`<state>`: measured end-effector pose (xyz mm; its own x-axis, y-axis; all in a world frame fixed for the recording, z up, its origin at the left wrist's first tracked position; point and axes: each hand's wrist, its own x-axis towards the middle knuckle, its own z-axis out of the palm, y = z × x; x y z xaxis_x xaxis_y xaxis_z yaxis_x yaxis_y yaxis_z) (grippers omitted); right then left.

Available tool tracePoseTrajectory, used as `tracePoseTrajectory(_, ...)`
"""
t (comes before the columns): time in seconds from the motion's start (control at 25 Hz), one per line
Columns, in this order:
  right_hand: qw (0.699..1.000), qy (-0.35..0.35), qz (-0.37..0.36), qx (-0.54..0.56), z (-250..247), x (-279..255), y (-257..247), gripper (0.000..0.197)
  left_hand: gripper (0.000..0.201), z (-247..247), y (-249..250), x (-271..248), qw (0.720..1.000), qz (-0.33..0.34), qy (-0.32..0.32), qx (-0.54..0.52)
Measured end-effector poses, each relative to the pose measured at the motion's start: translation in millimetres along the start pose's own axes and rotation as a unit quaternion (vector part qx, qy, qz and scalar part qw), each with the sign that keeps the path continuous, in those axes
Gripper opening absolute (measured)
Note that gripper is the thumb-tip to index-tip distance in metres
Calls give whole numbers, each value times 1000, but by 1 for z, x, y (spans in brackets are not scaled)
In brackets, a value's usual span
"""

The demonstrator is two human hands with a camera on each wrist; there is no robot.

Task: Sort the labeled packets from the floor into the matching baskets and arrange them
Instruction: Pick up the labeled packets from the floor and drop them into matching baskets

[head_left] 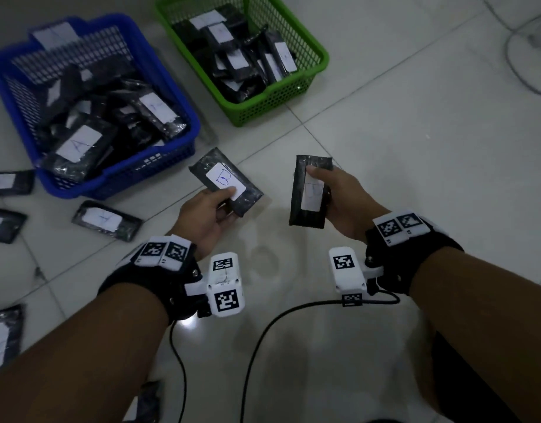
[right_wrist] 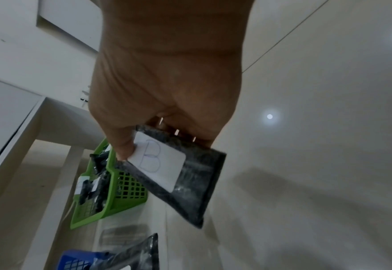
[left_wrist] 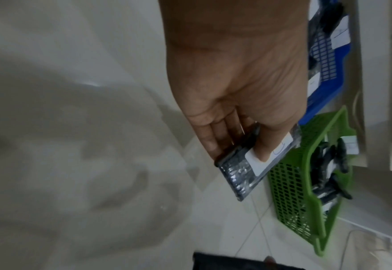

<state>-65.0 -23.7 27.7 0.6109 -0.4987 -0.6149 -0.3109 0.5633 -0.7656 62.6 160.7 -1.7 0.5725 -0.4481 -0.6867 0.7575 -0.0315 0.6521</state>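
My left hand (head_left: 212, 209) grips a black packet (head_left: 225, 184) whose white label reads B, thumb on the label; the same packet (left_wrist: 243, 175) shows in the left wrist view. My right hand (head_left: 333, 196) holds a second black packet (head_left: 309, 193) upright, thumb pressed on its label; the right wrist view shows that packet (right_wrist: 181, 175) also marked B. Both are held above the floor in front of the baskets. The blue basket (head_left: 183, 117) at the left holds packets labeled A. The green basket (head_left: 321, 56), behind and between my hands, holds several black packets.
Several loose labeled packets lie on the tiled floor at the left, one (head_left: 107, 221) close to my left wrist and others (head_left: 7, 183) by the frame edge. Cables (head_left: 263, 331) trail from the wrist cameras. A grey cord (head_left: 513, 56) loops at the far right.
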Motion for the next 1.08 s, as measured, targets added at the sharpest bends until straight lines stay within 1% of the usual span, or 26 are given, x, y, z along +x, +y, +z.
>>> tracePoseTrajectory(0.12,999,13,-36,-14,33,8,-31,10,7,1,36,-3,999,42,14,-2)
tracePoseTrajectory(0.2,995,42,-85,-27,53,22,-54,3,7,3,57,5,996,82,34,24)
tracePoseTrajectory(0.24,991,58,-114,-25,62,35,-66,4,8,6,70,12,992,107,45,44)
tracePoseTrajectory(0.32,981,85,-174,-1,76,62,-87,12,16,16,94,32,983,156,69,73)
tracePoseTrajectory(0.4,970,103,-219,15,83,91,-111,30,22,33,115,54,971,196,97,92)
tracePoseTrajectory(0.48,965,106,-232,56,89,124,-138,44,18,57,137,78,961,225,125,100)
tracePoseTrajectory(0.52,964,107,-234,69,92,140,-147,46,18,66,145,88,959,229,140,96)
tracePoseTrajectory(0.56,962,115,-242,60,95,160,-156,43,21,77,153,101,956,236,154,84)
tracePoseTrajectory(0.64,952,134,-274,-4,103,194,-166,33,29,92,170,123,946,261,184,63)
tracePoseTrajectory(0.72,942,135,-299,-78,108,225,-175,28,30,102,188,147,932,283,217,60)
tracePoseTrajectory(0.8,935,129,-303,-130,111,251,-179,27,27,108,203,170,922,294,239,79)
tracePoseTrajectory(0.88,936,121,-295,-149,111,266,-185,32,27,114,215,190,913,303,252,107)
tracePoseTrajectory(0.96,936,98,-293,-171,115,270,-187,37,25,115,218,200,897,308,278,155)
tracePoseTrajectory(1.0,931,92,-297,-190,115,271,-186,38,23,117,218,201,882,310,294,199)
tracePoseTrajectory(1.08,906,85,-335,-245,111,269,-182,36,24,120,213,193,831,320,332,310)
